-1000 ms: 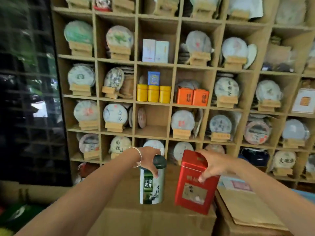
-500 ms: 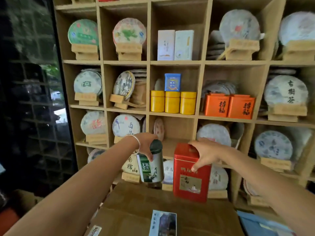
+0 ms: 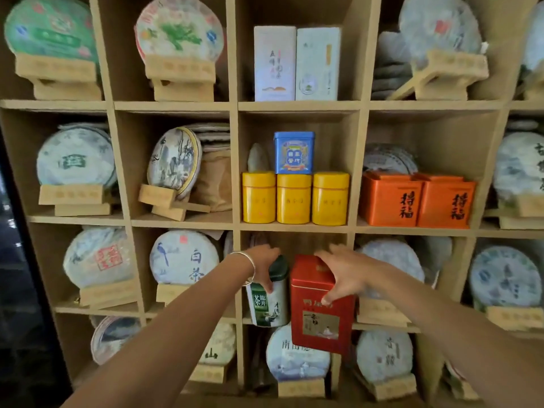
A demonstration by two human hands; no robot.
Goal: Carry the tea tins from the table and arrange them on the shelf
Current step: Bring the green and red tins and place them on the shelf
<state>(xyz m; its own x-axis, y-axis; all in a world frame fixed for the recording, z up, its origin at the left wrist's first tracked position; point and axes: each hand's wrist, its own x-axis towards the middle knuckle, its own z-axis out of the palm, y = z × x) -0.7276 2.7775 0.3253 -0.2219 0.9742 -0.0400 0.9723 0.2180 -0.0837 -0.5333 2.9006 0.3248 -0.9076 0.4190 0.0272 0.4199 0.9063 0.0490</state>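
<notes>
- While both arms reach toward the shelf (image 3: 297,106), the left hand (image 3: 265,262) grasps a round green tin (image 3: 269,301) by its dark lid, upright at the mouth of the middle compartment.
- Just to its right, the right hand (image 3: 343,272) grips a red tin (image 3: 319,307) from above, tilted slightly, its base hanging below the shelf board.
- One compartment higher stand three yellow tins (image 3: 294,198) with a blue tin (image 3: 293,153) on top.

Tea shop: cubby shelf (image 3: 235,160) packed with wrapped tea cakes (image 3: 76,156) on wooden stands (image 3: 70,194), plus tins (image 3: 294,198) and boxes (image 3: 297,63) in its middle column.
</notes>
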